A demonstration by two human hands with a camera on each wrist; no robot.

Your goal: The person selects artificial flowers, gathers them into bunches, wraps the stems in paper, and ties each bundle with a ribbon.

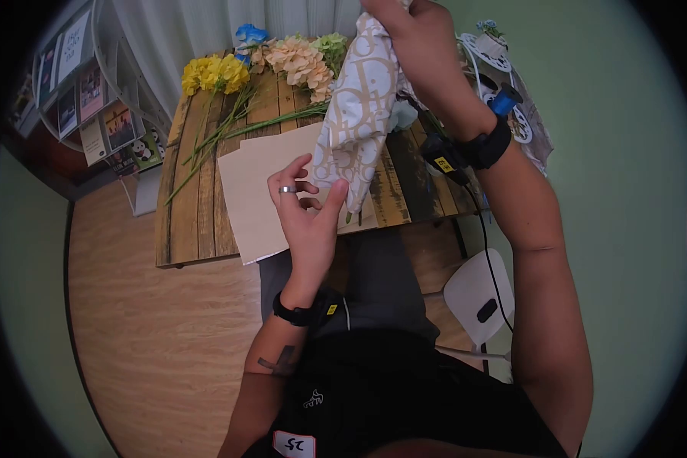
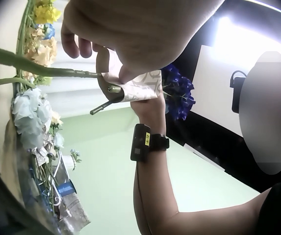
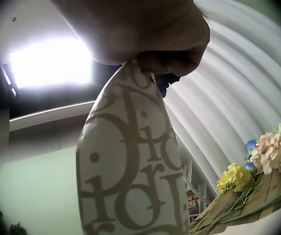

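Observation:
A bouquet wrapped in white paper with tan lettering [image 1: 362, 91] slants over the table in the head view. My right hand [image 1: 427, 46] grips the paper high up, its fingers closed in a fist in the right wrist view. Dark blue flowers [image 2: 178, 93] show beyond that hand in the left wrist view. Cut stem ends [image 2: 100, 105] stick out of the wrap's lower end. My left hand [image 1: 309, 217], wearing a ring, is at that lower end, thumb and loosely bent fingers spread apart beside the paper.
Tan paper sheets [image 1: 256, 183] lie on the wooden table [image 1: 195, 221]. Yellow flowers [image 1: 215, 74], peach flowers [image 1: 298, 62] and long green stems lie toward the back. A blue ribbon spool [image 1: 505, 99] is at right. A white chair [image 1: 481, 298] stands below, a magazine rack [image 1: 103, 99] at left.

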